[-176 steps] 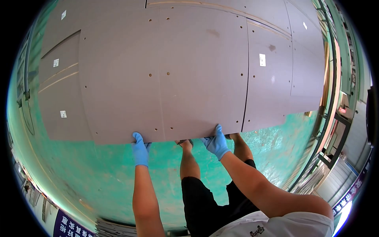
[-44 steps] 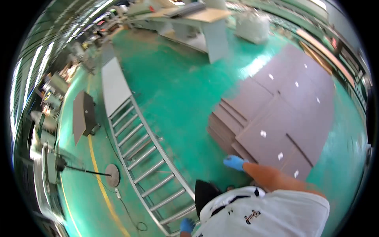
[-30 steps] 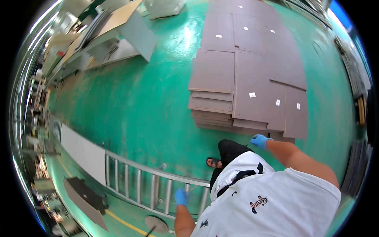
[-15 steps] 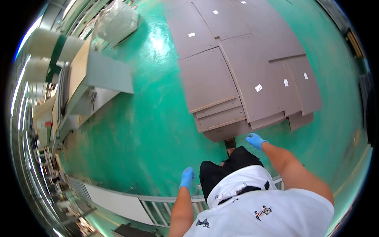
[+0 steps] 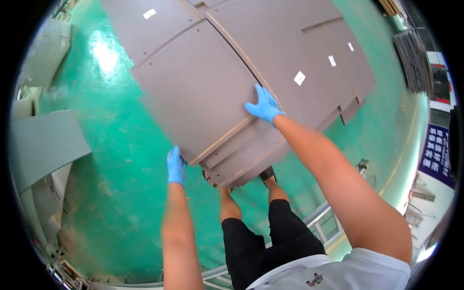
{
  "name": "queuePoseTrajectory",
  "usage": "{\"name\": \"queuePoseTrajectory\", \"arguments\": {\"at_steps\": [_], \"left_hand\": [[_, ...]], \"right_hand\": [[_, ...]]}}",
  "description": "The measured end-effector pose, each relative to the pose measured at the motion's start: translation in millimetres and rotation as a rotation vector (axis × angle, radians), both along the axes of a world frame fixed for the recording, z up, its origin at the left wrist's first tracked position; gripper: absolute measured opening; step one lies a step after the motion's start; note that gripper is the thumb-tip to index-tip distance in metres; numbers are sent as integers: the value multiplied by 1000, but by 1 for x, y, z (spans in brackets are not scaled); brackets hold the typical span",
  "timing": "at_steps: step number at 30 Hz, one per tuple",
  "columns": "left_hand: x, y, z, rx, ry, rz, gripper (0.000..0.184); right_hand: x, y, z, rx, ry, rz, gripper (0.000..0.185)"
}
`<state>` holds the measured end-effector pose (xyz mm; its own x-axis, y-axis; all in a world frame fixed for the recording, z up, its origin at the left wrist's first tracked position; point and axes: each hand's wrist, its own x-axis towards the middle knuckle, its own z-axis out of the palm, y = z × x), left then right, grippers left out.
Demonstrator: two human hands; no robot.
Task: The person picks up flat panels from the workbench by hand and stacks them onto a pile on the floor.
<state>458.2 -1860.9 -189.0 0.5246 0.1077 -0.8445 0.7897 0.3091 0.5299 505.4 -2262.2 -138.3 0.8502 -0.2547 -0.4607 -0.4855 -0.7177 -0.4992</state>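
Note:
A flat brown-grey panel [image 5: 193, 92] with a pale front edge lies on top of several similar panels in front of me. My right hand [image 5: 265, 106], in a blue glove, is at its right front corner with thumb and fingers spread apart. Beside its left front corner is my left hand [image 5: 177, 166], also gloved in blue, with fingers stretched forward. Whether the left fingertips touch the panel I cannot tell. Below the front edge, lower panels [image 5: 232, 150] stick out in steps toward my feet.
More brown-grey panels [image 5: 314, 58] with white labels [image 5: 299, 78] spread right and ahead over the green floor [image 5: 116, 193]. At the left stands a grey board [image 5: 48, 145]. A metal railing [image 5: 321, 217] runs behind my legs. Stacked dark panels [image 5: 413, 63] stand at the right.
I have come closer to the panels and my view has turned. Both hands have moved forward from my sides to the front corners of the top panel.

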Motion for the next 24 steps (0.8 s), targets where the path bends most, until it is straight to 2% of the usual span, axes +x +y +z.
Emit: {"name": "queuePoseTrajectory", "arguments": {"at_steps": [1,2,3,4,6,7,9,10,11,12,14,16,20,21,24], "left_hand": [[12,-4,3,-94,-46,-10,43],[17,-2,-4,-116,-18,-21,43],[16,0,-4,-29,-1,-89,44],[16,4,-4,59,6,-161,45],[4,28,-3,-102,-38,-187,51],[-4,43,-2,-185,-41,-217,54],[-31,81,-4,-313,171,-252,52],[-49,99,-11,-314,140,-289,53],[-63,105,2,-316,86,-265,55],[-66,99,38,-298,80,-225,55],[-85,106,66,-220,43,-124,54],[-97,112,81,-237,-8,-101,53],[-107,117,130,-150,-99,-103,52],[-99,102,158,-121,-91,-64,49],[-111,119,187,-66,-73,-9,46]], "right_hand": [[1,18,-5,-13,21,-13,96],[5,38,-7,-164,59,-25,100],[-3,48,-9,-301,94,-34,104],[-16,52,-13,-305,112,-48,104],[-38,64,-17,-224,33,-36,108],[-49,65,-16,-159,75,-54,107],[-69,53,-28,-8,-63,-63,89],[-74,43,-35,55,-154,-94,83],[-74,36,-43,-52,-227,-122,79],[-73,35,-49,-149,-291,-151,74],[-61,42,-47,-238,-253,-166,75],[-51,54,-54,-471,-137,-26,78],[-69,56,-73,-473,-197,24,80],[-75,59,-69,-471,-172,21,81],[-109,62,-58,-434,-64,-9,82]]}}
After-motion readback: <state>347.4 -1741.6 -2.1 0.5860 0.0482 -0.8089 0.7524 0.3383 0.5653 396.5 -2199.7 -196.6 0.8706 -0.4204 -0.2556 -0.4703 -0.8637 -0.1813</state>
